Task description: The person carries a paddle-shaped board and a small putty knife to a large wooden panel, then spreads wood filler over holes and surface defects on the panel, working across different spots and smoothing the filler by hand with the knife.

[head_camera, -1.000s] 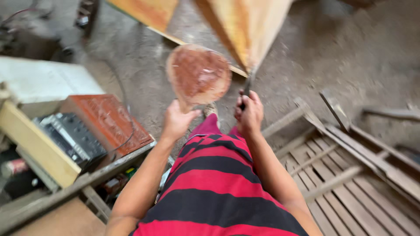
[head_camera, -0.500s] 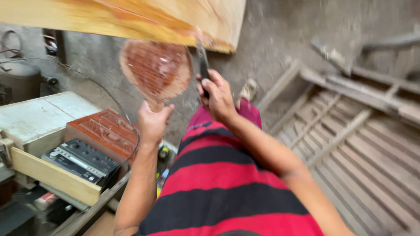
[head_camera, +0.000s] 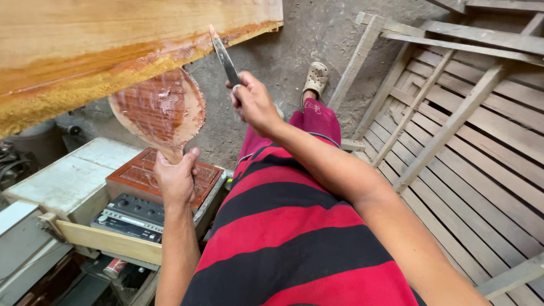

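In a dirt-floored workshop, my left hand [head_camera: 177,180] wraps its fingers tight around the handle of a round wooden paddle [head_camera: 160,111], holding it upright just below a long plank [head_camera: 113,51] with a rough, bark-coloured edge. My right hand [head_camera: 254,105] is closed in a fist on the grip of a knife [head_camera: 224,56], blade tip raised toward the plank's underside and well apart from the paddle's carved, reddish face. Whether pale flecks on that face are shavings or residue I cannot quite tell. To work it cleanly, I judge the paddle should stay braced firmly and the blade kept angled away from my holding thumb. At my left sit a carved reddish block [head_camera: 164,180] on a pale cabinet [head_camera: 68,181], with a dark electronic unit [head_camera: 133,215] in front; slatted wooden frames [head_camera: 464,130] crowd the right, and the plank overhead hems in the knife's swing.
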